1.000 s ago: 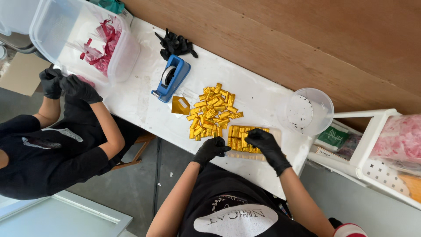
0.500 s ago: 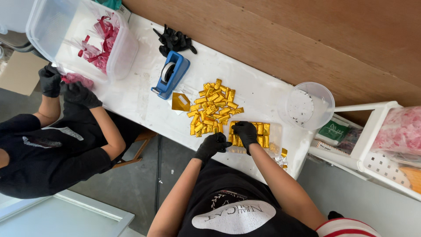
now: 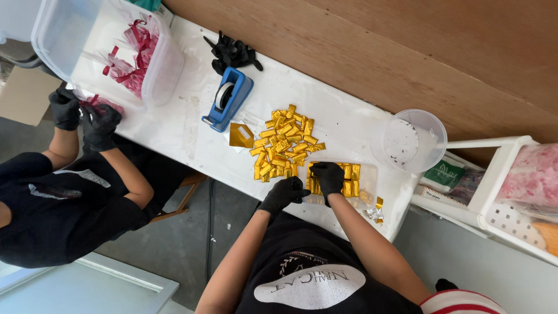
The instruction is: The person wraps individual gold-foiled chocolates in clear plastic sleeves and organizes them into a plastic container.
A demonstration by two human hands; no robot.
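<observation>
A clear shallow tray [image 3: 367,174] near the table's front edge holds rows of gold-foil wrapped pieces [image 3: 351,187]. My right hand [image 3: 328,176], in a black glove, rests fingers-down on the pieces at the tray's left end. Beside it, my gloved left hand [image 3: 285,192] is curled against the tray's left edge. A loose heap of the same gold pieces [image 3: 285,145] lies just beyond both hands on the white table [image 3: 331,116].
A blue tape dispenser [image 3: 228,97], a gold card [image 3: 240,135] and spare black gloves [image 3: 232,53] lie left of the heap. A round clear tub [image 3: 410,141] stands right. A co-worker's gloved hands [image 3: 87,116] work by a large clear bin [image 3: 163,70] with red-ribboned bags. A white cart [image 3: 511,186] stands right.
My right hand has slid left across the tray, from its right half to its left end. My left hand has stayed at the tray's left edge.
</observation>
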